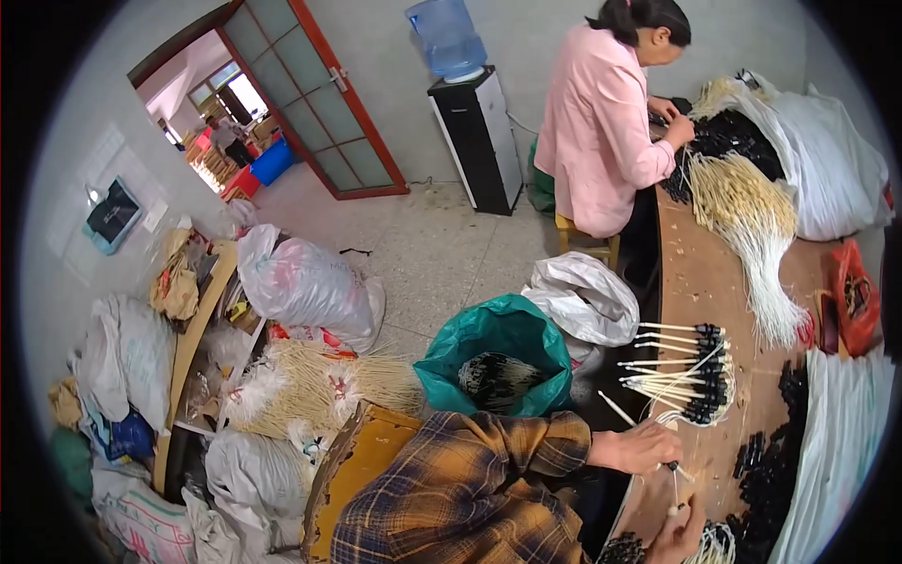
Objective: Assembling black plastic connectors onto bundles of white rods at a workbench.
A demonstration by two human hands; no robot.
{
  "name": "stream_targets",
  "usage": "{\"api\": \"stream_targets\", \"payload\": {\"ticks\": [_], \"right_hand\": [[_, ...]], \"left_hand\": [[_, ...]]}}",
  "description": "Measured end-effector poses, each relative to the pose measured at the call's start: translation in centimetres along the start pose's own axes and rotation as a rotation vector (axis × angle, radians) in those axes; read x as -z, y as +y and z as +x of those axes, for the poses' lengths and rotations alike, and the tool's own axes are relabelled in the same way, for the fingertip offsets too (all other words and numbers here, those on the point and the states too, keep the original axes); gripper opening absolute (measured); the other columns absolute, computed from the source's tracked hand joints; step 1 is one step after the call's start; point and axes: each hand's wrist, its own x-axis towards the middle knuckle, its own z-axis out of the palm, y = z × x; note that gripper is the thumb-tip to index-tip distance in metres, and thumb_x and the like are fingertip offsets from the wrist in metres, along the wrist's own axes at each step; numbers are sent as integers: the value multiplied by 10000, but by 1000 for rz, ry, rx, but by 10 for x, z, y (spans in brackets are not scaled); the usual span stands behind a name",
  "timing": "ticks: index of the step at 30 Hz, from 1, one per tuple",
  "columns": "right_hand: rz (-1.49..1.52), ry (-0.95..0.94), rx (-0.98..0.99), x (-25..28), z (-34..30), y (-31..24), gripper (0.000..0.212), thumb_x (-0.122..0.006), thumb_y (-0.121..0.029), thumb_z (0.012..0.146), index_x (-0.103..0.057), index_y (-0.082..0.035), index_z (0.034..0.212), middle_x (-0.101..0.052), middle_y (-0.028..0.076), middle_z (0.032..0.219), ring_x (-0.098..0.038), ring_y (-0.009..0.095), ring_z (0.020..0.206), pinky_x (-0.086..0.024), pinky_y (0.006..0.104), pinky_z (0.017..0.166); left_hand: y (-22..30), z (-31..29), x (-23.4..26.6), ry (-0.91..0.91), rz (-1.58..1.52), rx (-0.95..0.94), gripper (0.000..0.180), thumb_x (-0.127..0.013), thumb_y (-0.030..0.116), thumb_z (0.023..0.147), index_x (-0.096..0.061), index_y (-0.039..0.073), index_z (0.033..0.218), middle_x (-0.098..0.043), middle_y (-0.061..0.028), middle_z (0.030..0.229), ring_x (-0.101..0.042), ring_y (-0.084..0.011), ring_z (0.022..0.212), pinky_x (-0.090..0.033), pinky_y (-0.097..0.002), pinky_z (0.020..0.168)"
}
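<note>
My left hand, in a plaid sleeve, pinches a small black fitting over the brown table. From it a thin white cord runs down to my right hand, whose fingers are closed at a small pale end piece. A pale rod sticks out past my left hand; whether it belongs to the held piece I cannot tell. Just beyond lies a row of cream rods with black ends. A bundle of white cords sits beside my right hand, with black pieces nearby.
Loose black parts lie along the table. A green sack and white sack stand left of it. Farther off, a person in pink works by a cord bundle. A water dispenser stands behind.
</note>
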Motion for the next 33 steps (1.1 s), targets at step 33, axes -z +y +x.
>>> {"api": "stream_targets", "payload": {"ticks": [33], "right_hand": [[593, -603, -718, -19, -38, 42, 165, -672, -166, 898, -695, -32, 993, -620, -36, 796, -484, 58, 662, -376, 216, 562]], "left_hand": [[-42, -67, 1, 514, -9, 614, 492, -598, 48, 731, -552, 123, 1214, -616, -139, 953, -606, -383, 871, -469, -459, 727]]}}
